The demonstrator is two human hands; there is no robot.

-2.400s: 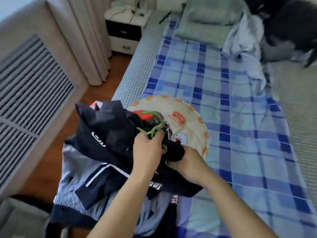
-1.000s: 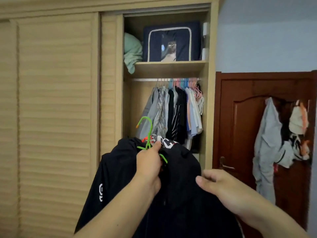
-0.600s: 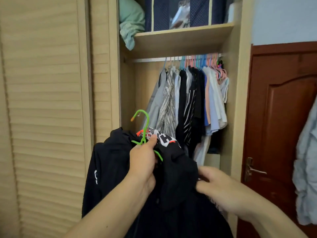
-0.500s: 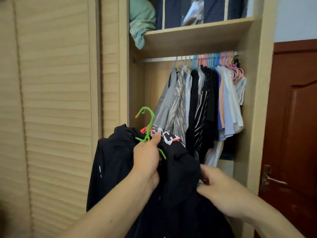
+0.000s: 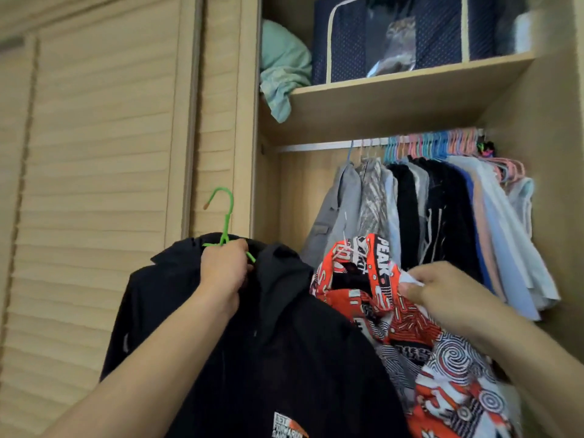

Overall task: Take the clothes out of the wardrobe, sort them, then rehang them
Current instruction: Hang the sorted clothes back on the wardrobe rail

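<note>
Now rehanging step. Left hand (image 5: pixel 226 273) grips green hanger (image 5: pixel 225 222) carrying black jacket (image 5: pixel 252 343); right hand (image 5: pixel 442 294) pinches patterned shirt (image 5: pixel 410 336) before wardrobe. Next, likely: lift hook onto rail (image 5: pixel 322 147), free left end.
</note>
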